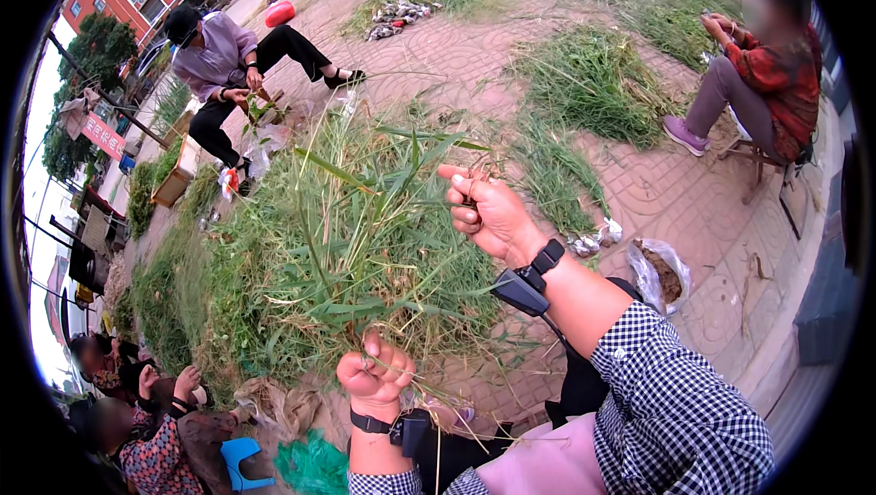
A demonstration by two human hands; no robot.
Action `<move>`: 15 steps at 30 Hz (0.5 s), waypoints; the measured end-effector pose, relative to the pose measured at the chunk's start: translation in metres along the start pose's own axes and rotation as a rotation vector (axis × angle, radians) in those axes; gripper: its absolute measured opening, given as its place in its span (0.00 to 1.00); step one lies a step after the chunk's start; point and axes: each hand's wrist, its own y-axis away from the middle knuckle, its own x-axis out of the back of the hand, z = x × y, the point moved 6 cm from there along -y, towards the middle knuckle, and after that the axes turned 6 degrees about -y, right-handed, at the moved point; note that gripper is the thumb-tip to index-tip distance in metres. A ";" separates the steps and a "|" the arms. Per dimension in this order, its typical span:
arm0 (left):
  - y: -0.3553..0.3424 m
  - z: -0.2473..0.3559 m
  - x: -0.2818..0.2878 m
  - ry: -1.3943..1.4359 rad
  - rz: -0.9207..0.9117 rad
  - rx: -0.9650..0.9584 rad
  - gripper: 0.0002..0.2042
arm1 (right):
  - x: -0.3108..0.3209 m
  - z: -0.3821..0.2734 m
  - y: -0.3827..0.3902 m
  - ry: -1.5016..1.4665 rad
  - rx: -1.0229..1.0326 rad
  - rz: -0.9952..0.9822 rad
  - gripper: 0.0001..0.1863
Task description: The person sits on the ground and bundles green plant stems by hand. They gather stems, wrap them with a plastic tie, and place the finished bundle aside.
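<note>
My left hand (376,372) is closed around the lower stems of a bunch of long green grass (351,212), low in the middle of the view. Its blades fan upward and away, mixed with pale dry stalks. Higher and to the right, my right hand (493,212) has its thumb and lower fingers curled in, with the index finger pointing left. Something small and dark shows between those fingers, too unclear to name. Beneath and beyond both hands spreads a large heap of cut grass (246,285), which blends with the bunch I hold.
A plastic bag of brown matter (675,278) stands right of my right forearm. More grass piles (593,84) lie beyond. Seated people (214,62) work at left, right and lower left. A blue stool (245,463) and green plastic (312,464) lie at lower left.
</note>
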 end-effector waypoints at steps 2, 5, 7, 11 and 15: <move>0.001 -0.001 -0.001 -0.002 0.002 0.001 0.12 | 0.000 0.000 0.000 -0.013 0.004 0.018 0.14; 0.001 -0.001 -0.003 -0.001 -0.011 -0.005 0.13 | 0.006 0.004 -0.003 -0.103 -0.081 0.021 0.13; 0.003 -0.001 -0.003 -0.004 -0.020 -0.008 0.13 | 0.005 0.005 -0.004 -0.104 -0.060 -0.015 0.13; 0.002 -0.002 0.000 -0.018 -0.040 -0.007 0.12 | 0.002 0.002 -0.001 -0.088 -0.090 -0.006 0.12; 0.001 -0.006 -0.003 0.006 -0.076 0.016 0.12 | 0.002 0.006 -0.003 -0.122 -0.076 -0.007 0.12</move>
